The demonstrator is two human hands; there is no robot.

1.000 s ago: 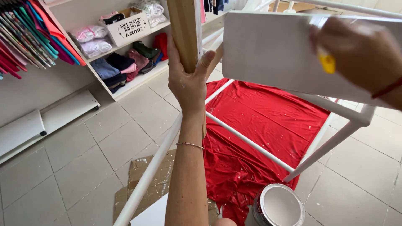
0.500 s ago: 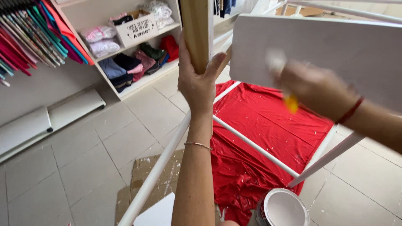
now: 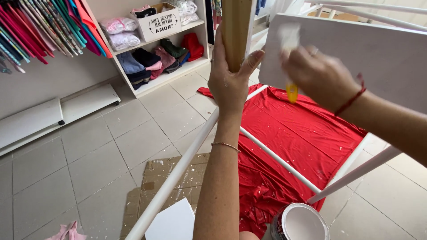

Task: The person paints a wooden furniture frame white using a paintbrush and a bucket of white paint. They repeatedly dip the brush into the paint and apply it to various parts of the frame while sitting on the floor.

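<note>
At the bottom of the frame sits my open paint can [image 3: 299, 223], full of white paint, on the red cloth [image 3: 284, 146]. Above it, centre frame, my left hand [image 3: 231, 78] wraps around a bare wooden post [image 3: 235, 31]. At upper right my right hand [image 3: 318, 75] grips a yellow-handled brush [image 3: 291, 66], blurred, against the white board [image 3: 378, 53]. Shelves of folded clothes [image 3: 155, 53] stand at upper left.

The tiled floor [image 3: 89, 164] carries a red cloth [image 3: 307, 138] spattered with white, and a flattened sheet of cardboard [image 3: 178, 178] touching its left edge. A white board piece [image 3: 171, 222] lies on the cardboard. An open paint can [image 3: 302, 222] stands on the cloth.
</note>
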